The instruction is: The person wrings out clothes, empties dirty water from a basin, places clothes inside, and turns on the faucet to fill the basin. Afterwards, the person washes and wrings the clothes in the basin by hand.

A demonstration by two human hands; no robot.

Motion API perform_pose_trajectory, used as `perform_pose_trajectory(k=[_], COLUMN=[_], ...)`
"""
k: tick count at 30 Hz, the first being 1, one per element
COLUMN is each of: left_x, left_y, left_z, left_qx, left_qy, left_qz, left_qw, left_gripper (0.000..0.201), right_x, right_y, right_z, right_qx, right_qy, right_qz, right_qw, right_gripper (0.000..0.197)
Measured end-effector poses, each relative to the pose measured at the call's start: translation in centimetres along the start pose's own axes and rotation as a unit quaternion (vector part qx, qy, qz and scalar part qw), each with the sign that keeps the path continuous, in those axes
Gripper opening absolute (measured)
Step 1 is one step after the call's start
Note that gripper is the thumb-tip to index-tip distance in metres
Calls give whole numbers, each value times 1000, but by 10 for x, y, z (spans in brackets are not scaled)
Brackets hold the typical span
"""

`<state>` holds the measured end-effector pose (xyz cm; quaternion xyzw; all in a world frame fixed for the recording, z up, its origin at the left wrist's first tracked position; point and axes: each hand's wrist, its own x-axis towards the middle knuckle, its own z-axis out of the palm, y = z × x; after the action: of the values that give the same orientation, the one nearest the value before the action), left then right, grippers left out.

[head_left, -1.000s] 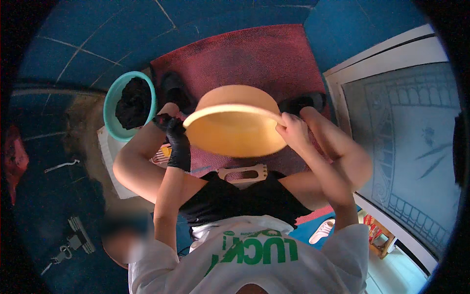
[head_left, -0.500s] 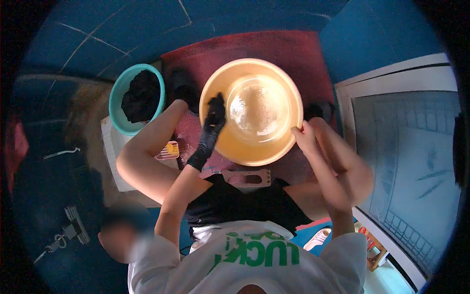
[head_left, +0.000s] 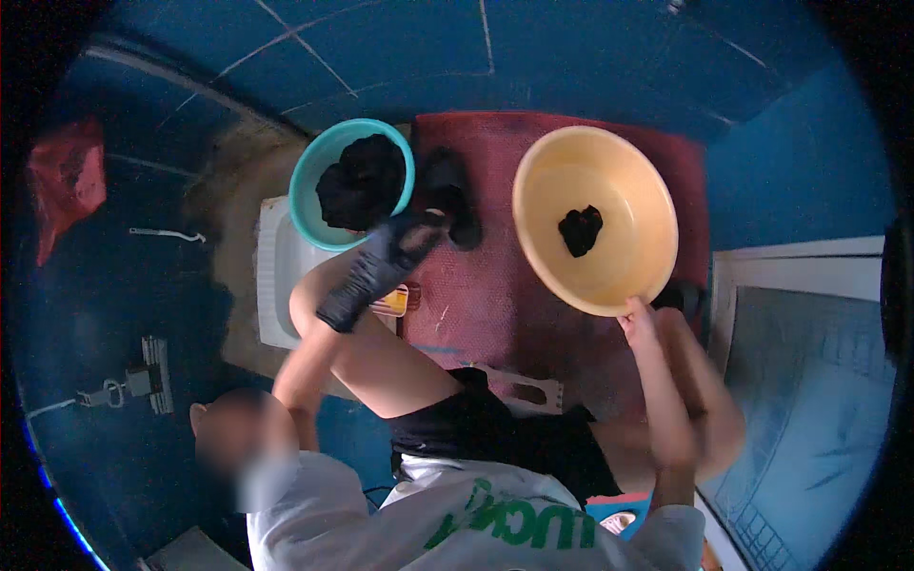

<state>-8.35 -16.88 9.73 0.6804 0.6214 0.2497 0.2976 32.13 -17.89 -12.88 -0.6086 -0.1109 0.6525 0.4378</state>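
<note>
Far left: a red sheet-like item (head_left: 71, 181) on the dark blue wall, then a pale hooked rod (head_left: 168, 234); below these, a grey fitting (head_left: 154, 376). Next, a white ribbed floor pan (head_left: 272, 285), partly hidden by the left leg.

Teal basin (head_left: 297, 205) overlaps the pan's upper end in this view; dark cloth (head_left: 365, 176) is bunched inside it.

Left hand (head_left: 390, 252), in a black glove, is near the lower right of the teal basin's rim, above the left knee. Fingers point up and right; cannot tell whether they are spread or curled on anything.

Just right of the gloved wrist: a small dish with a yellow piece (head_left: 391, 301). Centre: red textured mat (head_left: 466, 295); pale stool (head_left: 524, 388) at its near edge.

Yellow basin (head_left: 647, 200) is over the mat's right part, slightly tilted; contact with the mat cannot be determined. Small black bundle (head_left: 579, 231) lies on its inside. Bare right hand (head_left: 640, 322) grips the basin's near rim.

Far right: white-framed glazed door (head_left: 809, 352).
</note>
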Motion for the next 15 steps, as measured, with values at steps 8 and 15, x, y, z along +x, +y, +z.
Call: perform_pose_trajectory(k=[8, 15], left_x=[3, -7], left_y=[-280, -329], left_z=[-168, -62], left_qx=[-58, -220], left_qy=[-49, 125], left_qz=[-133, -239], left_qw=[988, 937], left_gripper=[35, 39], right_x=[20, 19], right_y=[59, 55], right_z=[66, 48], right_qx=[114, 24], right_qy=[-75, 42], right_qz=[10, 93], right_qw=[991, 995], right_gripper=[33, 40])
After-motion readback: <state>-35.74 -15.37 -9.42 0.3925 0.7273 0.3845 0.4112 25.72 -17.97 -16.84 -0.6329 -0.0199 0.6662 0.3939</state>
